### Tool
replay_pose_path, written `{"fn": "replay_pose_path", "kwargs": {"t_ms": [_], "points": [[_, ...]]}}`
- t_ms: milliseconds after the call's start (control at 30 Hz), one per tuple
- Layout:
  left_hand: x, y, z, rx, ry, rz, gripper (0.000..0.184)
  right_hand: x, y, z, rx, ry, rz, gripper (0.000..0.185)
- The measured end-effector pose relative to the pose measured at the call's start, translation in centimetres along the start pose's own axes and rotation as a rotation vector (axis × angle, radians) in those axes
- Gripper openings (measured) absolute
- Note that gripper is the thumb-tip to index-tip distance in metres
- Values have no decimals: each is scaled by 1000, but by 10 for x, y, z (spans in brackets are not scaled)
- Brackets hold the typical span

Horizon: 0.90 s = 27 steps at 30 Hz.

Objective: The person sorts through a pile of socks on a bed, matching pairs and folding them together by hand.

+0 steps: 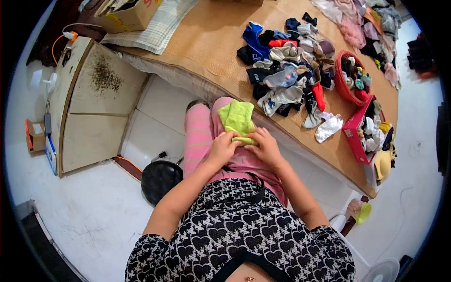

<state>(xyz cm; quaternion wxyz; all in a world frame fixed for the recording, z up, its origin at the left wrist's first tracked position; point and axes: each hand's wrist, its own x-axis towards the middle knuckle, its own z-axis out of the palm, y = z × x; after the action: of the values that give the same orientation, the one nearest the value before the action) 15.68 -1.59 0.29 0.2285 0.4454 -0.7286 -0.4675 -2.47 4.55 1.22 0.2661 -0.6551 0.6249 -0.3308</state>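
Note:
A pair of lime-green socks (238, 116) lies across my thigh, over pink striped trousers (198, 136). My left hand (222, 149) grips the near left edge of the socks between thumb and fingers. On the other side, my right hand (264, 146) pinches the near right edge. The near end looks folded or rolled between the two hands, while the far end spreads over my knee. Just beyond, a heap of mixed socks (282, 77) covers part of the brown-topped table (206, 40). One white sock (330, 128) rests near the table's front edge.
A red basket (340, 77) and a pink box (353, 141), both holding socks, stand at the table's right. Clothes (371, 33) pile up at the far right. A wooden cabinet (94, 103) and a black round stool (161, 182) are on my left.

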Motion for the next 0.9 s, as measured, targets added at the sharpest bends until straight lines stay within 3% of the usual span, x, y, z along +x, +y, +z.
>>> {"fn": "replay_pose_path", "kwargs": {"t_ms": [33,100,133,167,233,300,333,433,500,600,667,700,767,867,900], "points": [[1,0,0,0,-2,1,16,2,6,1,13,-51,34,40],[5,1,1,-114,-31,-228,20,5,10,7,52,-19,108,33],[7,2,2,-113,-28,-228,20,8,11,10,108,-40,275,33],[8,4,5,-99,71,-247,24,12,12,13,163,-64,440,33],[8,7,4,-85,174,-268,28,22,22,16,196,-85,487,39],[5,10,3,264,280,215,34,31,35,17,224,-257,581,43],[5,8,-1,413,188,324,37,34,41,20,168,-280,589,47],[3,21,-7,403,43,444,36,42,41,18,242,-278,652,48],[6,13,-7,345,61,416,35,44,37,17,193,-318,641,52],[13,-2,-7,282,76,376,33,33,25,26,0,-172,532,48],[17,-10,-8,277,80,359,31,24,12,25,93,174,220,42],[19,-11,-9,244,82,347,30,24,4,17,90,169,220,42],[17,-13,-11,212,86,332,28,25,-8,1,-163,115,-147,40],[13,-17,-13,152,-15,244,25,21,-2,-6,-104,-57,-54,34],[11,-17,-13,104,-53,120,25,21,-1,-7,-64,-135,23,31]]}}
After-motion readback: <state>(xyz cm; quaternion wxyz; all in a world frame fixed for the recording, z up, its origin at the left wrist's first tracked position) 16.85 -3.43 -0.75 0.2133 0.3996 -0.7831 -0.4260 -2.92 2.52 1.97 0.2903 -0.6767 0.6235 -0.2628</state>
